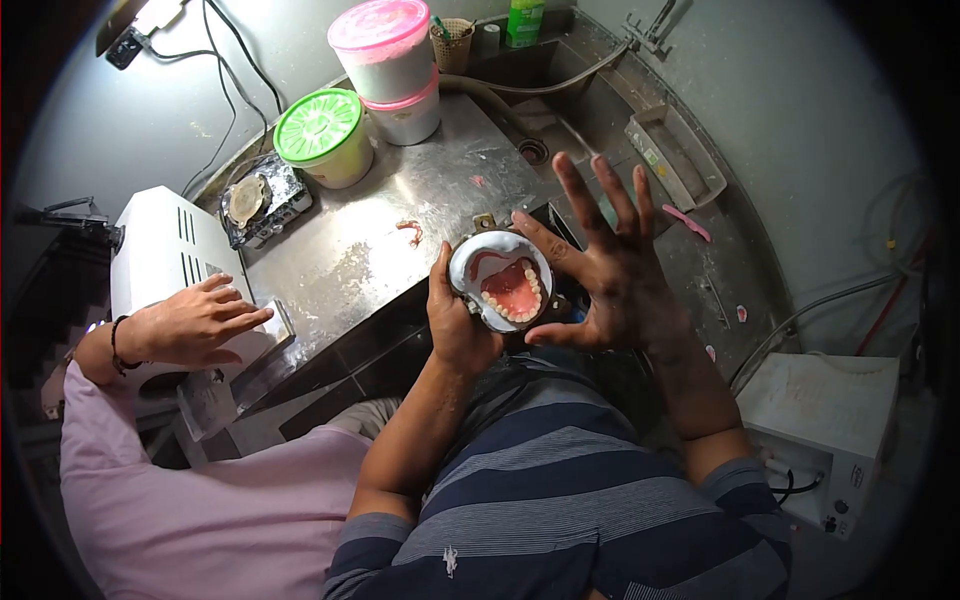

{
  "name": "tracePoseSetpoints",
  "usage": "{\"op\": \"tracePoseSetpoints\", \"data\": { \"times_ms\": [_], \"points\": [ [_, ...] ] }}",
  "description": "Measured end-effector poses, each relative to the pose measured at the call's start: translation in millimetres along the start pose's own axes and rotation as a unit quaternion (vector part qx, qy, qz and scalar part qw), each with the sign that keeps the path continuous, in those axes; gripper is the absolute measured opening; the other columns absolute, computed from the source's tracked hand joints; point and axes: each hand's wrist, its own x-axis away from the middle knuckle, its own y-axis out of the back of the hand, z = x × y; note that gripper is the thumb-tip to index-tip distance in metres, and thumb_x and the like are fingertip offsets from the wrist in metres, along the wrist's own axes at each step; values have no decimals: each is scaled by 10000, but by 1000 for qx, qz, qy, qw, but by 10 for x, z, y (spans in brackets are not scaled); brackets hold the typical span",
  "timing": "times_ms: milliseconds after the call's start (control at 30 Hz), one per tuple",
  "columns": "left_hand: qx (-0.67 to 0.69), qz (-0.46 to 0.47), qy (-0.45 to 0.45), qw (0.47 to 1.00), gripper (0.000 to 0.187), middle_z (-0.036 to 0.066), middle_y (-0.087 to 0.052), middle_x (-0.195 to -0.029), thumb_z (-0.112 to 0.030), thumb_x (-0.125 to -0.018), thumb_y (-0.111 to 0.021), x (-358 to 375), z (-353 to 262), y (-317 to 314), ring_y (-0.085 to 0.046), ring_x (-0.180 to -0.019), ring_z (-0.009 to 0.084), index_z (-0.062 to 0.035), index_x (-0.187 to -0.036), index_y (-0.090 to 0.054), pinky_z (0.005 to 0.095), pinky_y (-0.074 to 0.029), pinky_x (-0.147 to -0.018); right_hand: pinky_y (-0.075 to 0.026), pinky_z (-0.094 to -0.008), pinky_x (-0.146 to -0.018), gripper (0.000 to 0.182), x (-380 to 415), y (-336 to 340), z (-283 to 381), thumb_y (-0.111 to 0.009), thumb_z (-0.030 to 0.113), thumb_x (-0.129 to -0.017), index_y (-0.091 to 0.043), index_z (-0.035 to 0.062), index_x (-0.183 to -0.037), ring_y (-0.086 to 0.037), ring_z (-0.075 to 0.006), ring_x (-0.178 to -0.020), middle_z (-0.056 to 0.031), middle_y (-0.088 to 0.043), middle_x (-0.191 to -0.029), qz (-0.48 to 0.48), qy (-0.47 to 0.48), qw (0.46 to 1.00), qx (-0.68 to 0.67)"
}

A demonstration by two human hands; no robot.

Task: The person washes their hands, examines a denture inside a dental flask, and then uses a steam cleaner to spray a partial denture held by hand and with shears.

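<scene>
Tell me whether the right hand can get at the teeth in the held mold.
Probably yes: the right hand is spread open beside the mold, and nothing covers the teeth.

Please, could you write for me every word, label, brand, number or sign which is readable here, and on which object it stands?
No text can be read clearly.
Green container at the top: print too small and blurred.
White box at lower right: small dark mark, too small to read.
Grey tray: yellowish patch, no readable words.
Dental mould in the left hand: no lettering visible.
</scene>
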Motion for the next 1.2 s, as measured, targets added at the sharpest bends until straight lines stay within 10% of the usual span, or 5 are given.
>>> {"op": "tracePoseSetpoints", "data": {
  "times_ms": [533,667,1200],
  "points": [
    [-13,-12,82,996,780,228,-594,-1212,-629,-970,-248,330,-79,-369,-620,-1080,344,29,-1318,-482,468,-543,-899,-112,-587,-1138,945,206,293,14,-409,901,-699,-609,208,-1310,-185,-391,-1434,-233,-238,-1554,-14,0,996,-82],
    [21,-71,113,991,680,236,-639,-1122,-571,-990,-269,382,-79,-336,-677,-949,364,-1,-1228,-554,425,-607,-755,-192,-547,-1136,960,233,278,10,-471,889,-677,-630,151,-1271,-282,-411,-1395,-280,-298,-1513,-35,8,987,-158],
    [223,-30,137,965,510,139,-699,-1018,-475,-990,-388,459,108,-413,-689,-907,283,-46,-1091,-645,412,-548,-862,-192,-510,-1156,832,399,363,194,-515,860,-652,-694,221,-1153,-274,-367,-1409,-193,-377,-1501,5,-16,981,-192]
  ]
}}
